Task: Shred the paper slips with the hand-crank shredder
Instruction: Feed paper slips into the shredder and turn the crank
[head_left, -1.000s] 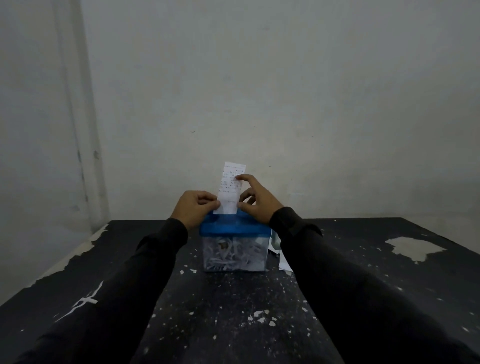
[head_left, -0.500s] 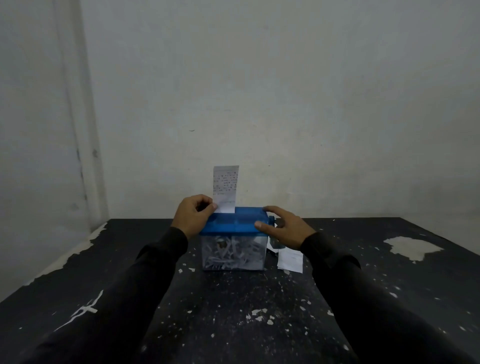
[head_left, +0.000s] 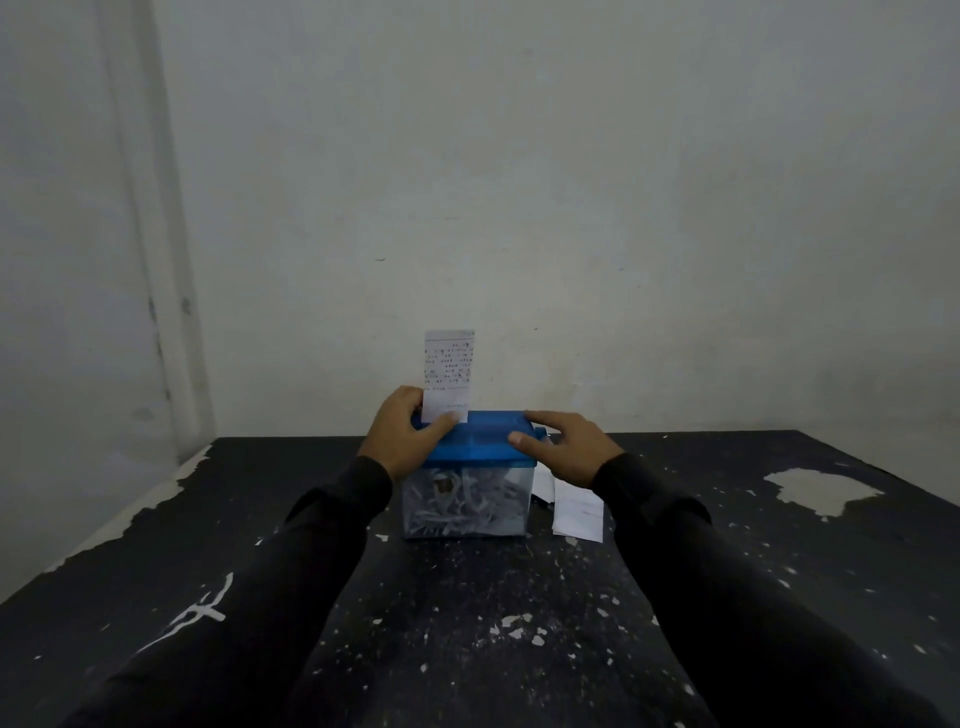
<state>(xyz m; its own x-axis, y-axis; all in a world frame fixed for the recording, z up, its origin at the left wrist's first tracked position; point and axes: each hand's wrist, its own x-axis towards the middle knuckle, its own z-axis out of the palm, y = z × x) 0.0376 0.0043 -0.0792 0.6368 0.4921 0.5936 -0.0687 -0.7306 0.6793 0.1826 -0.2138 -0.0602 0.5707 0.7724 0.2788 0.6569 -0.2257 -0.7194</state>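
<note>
We see the shredder (head_left: 467, 475) near the far middle of the black table (head_left: 467, 649), blue lid (head_left: 475, 441) on a clear bin (head_left: 467, 501) already well filled with strips. One slip (head_left: 448, 374) stands upright in the slot at the lid's left end, most of its length above the lid. Our left hand (head_left: 405, 439) pinches the slip's lower edge, thumb in front, fingers curled behind, heel against the lid's left side. Our right hand (head_left: 563, 447) lies released on the lid's right end, fingers straight, thumb on the top, holding nothing we can see; the crank is hidden behind it, so we cannot tell if it is touched. More slips (head_left: 576, 506) lie flat just right of the bin, partly under the right wrist. We judge the step as feeding: slip seated, cranking not yet started. Risks from here: the slip looks tall and floppy, so if the left hand lets go early it may fold over or skew and jam the cutters; left fingers sit right at the slot, so cranking before they clear could nip them; the shredder looks light, and cranking with no downward press could slide or tip it; the full bin may back strips up into the blades; the right sleeve could sweep the spare slips off the table
</note>
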